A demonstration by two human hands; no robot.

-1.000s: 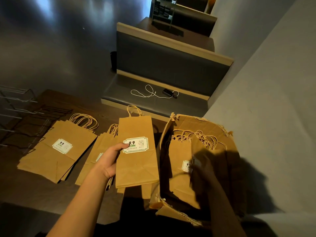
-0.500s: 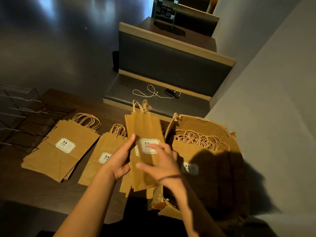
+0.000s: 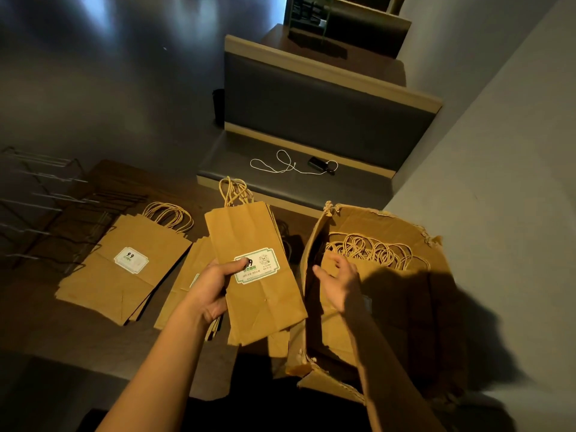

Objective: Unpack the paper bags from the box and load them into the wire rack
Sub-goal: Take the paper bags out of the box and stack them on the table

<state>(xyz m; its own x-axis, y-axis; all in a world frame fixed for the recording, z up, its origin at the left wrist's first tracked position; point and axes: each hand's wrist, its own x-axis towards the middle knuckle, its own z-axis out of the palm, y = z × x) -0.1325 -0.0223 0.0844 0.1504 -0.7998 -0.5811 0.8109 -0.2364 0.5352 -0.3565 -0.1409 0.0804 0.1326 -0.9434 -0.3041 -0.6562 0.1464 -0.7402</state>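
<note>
A small bundle of flat paper bags (image 3: 249, 263) is held above the near edge of the worktop (image 3: 62, 332), the left hand (image 3: 215, 291) gripping it with the thumb on the white label while the right hand (image 3: 339, 282), fingers spread and holding nothing, hovers over the torn cardboard box (image 3: 436, 275) at the worktop's right edge. More bags (image 3: 374, 254) stand in the box with their twine handles up. Two stacks lie flat, one (image 3: 124, 269) left of centre and one (image 3: 193, 269) partly under the held bundle, and the wire rack (image 3: 40, 207) sits at the far left corner.
</note>
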